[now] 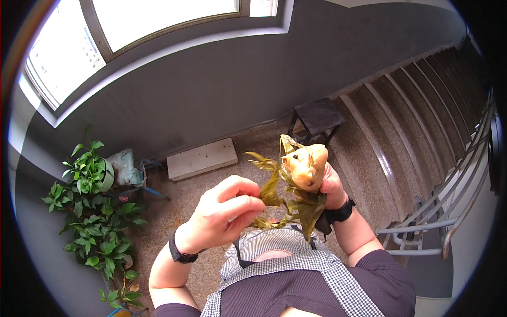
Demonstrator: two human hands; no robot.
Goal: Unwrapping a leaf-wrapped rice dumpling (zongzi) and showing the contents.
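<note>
My right hand (pixel 332 189) is wrapped round the base of a rice dumpling (pixel 308 165), held up in front of my chest. Its pale yellow-brown rice is partly bare, with a small dark spot low on it. Opened olive-green leaves (pixel 308 208) hang below the dumpling and stick out to its left. My left hand (pixel 227 210) is closed beside it, thumb and fingertips pinched at the end of a loose leaf strip (pixel 271 188). The fingers partly hide where they meet the leaf.
A dark square stool (pixel 319 115) stands at the foot of the stairs (pixel 393 142). Metal railings (pixel 422 228) run along the right. A pale slab (pixel 202 158) lies by the grey wall, and leafy potted plants (pixel 92 211) fill the left side under the window.
</note>
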